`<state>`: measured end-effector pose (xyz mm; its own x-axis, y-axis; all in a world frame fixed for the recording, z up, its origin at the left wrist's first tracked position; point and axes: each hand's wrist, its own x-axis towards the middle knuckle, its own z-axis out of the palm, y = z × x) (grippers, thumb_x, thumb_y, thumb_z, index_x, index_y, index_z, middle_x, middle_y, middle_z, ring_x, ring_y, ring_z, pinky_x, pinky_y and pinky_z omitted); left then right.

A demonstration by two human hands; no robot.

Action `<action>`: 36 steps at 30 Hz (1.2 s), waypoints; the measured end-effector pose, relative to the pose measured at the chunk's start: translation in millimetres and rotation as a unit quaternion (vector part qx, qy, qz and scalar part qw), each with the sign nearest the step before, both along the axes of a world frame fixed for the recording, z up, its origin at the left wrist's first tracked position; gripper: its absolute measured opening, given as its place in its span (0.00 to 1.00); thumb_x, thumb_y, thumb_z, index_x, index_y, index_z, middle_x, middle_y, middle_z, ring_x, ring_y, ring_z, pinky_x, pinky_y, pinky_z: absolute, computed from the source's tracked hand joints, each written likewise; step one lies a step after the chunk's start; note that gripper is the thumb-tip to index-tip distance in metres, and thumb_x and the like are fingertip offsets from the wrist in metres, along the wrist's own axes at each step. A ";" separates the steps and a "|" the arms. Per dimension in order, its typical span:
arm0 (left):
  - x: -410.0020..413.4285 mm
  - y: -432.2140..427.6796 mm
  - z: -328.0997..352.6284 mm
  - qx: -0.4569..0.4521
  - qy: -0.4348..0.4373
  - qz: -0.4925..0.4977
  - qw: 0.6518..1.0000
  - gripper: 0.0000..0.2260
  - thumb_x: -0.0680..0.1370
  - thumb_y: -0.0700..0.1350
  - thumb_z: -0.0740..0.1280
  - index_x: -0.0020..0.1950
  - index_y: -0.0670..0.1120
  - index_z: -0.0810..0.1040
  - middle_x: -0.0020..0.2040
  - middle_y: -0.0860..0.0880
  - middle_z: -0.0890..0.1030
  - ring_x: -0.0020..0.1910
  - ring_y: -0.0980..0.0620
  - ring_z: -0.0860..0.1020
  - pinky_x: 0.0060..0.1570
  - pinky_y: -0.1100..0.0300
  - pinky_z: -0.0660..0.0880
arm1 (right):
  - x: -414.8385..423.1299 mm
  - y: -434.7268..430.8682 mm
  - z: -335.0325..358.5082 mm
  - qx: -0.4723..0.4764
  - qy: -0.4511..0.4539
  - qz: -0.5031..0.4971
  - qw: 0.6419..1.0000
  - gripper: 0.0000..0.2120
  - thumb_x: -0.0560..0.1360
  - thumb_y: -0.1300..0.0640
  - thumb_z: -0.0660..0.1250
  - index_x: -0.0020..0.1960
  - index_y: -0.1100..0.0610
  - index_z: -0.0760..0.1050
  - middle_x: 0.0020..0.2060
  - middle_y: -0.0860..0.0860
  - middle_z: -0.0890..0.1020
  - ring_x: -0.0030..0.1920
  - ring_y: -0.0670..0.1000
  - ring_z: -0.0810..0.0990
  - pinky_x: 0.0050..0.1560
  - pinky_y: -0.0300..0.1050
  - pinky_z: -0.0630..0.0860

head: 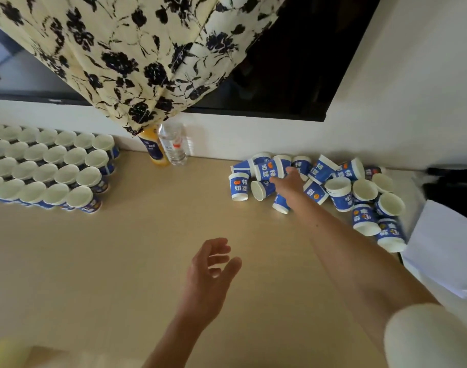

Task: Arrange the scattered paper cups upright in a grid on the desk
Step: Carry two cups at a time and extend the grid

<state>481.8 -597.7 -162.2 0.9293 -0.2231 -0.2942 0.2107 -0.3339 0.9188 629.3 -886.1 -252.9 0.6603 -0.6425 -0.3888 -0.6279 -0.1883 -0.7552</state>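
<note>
**2 Hands, a Neat Block of Cups and a Messy Heap**

The desk is light wood and sits against a white wall. On its far left stands the grid of cups. These cups are upright, mouths up, packed close in straight rows, and the block runs off the left edge of the picture.

Far over on the right, against the wall, lies the pile of cups. These blue and white cups are jumbled together. Some lie on their sides, some stand up, and some lean on each other.

The right hand reaches into the left part of the pile. Its fingertips are at a tipped cup with white writing on it. I cannot tell if the hand is holding that cup or only touching it. The arm covers a few cups under it.

The left hand floats over the bare middle of the desk, fingers loose and spread, holding nothing.

Between the grid and the pile, by the wall, stand 2 bottles: an orange bottle and a clear bottle, touching. A flowery curtain hangs down over their tops and across a black panel. A stack of white paper lies just beside the pile's right edge, with a black thing behind it.
</note>
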 end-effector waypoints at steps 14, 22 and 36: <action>4.5 -23.6 7.0 0.043 -0.008 0.004 0.999 0.13 0.75 0.46 0.75 0.58 0.55 0.78 0.53 0.59 0.82 0.53 0.61 0.81 0.55 0.50 0.80 | -1.9 -2.4 -7.9 -0.091 -0.111 0.017 0.990 0.09 0.77 0.57 0.69 0.52 0.61 0.82 0.46 0.56 0.86 0.47 0.55 0.83 0.46 0.47 0.78; 23.5 -13.6 8.6 0.160 -0.103 0.024 0.982 0.28 0.72 0.48 0.77 0.69 0.51 0.72 0.63 0.58 0.76 0.62 0.58 0.74 0.60 0.59 0.73 | -59.3 41.5 61.3 0.006 -0.168 0.378 0.910 0.02 0.74 0.59 0.76 0.44 0.55 0.83 0.35 0.56 0.79 0.35 0.45 0.72 0.39 0.42 0.69; 37.5 14.2 12.0 0.144 -0.061 0.100 0.983 0.20 0.70 0.47 0.79 0.58 0.51 0.76 0.45 0.58 0.82 0.42 0.64 0.79 0.36 0.73 0.72 | -33.5 94.9 43.2 0.055 -0.196 0.277 0.939 0.22 0.73 0.49 0.75 0.65 0.51 0.76 0.52 0.50 0.81 0.54 0.48 0.79 0.60 0.50 0.77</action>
